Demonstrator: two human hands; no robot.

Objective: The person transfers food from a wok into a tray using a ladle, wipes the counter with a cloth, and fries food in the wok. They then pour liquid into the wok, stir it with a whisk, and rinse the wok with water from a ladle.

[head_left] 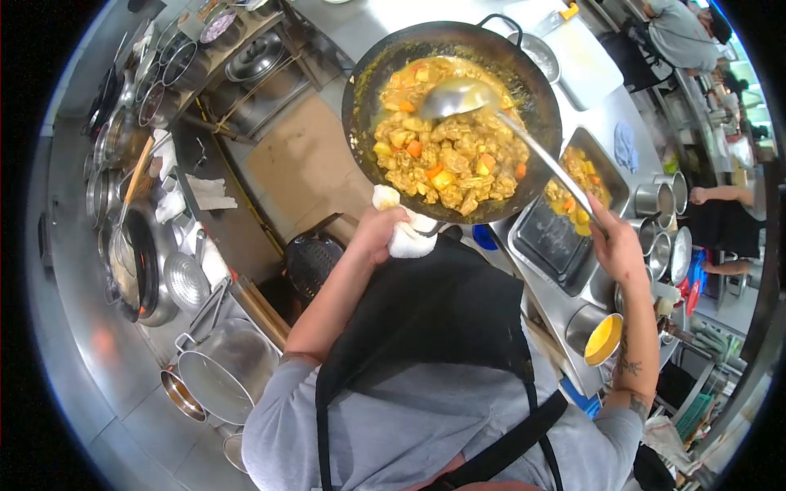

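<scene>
My left hand (378, 233) grips the near handle of a big black wok (536, 123) through a white cloth (407, 237) and holds it up, tilted. The wok is full of yellow curry (446, 155) with chicken pieces and orange chunks. My right hand (616, 247) holds the long handle of a steel ladle (452, 96), whose bowl rests in the curry at the wok's far side. Under the wok's right edge sits a rectangular steel tray (550, 241) with some curry in its far end.
Left of me runs a cooking range with a dark wok (141, 266), steel pots (225, 364), lids and seasoning bowls (184, 61). A yellow bowl (604, 340) and steel cups (659, 200) stand on the right counter. Other people work at the far right (720, 221).
</scene>
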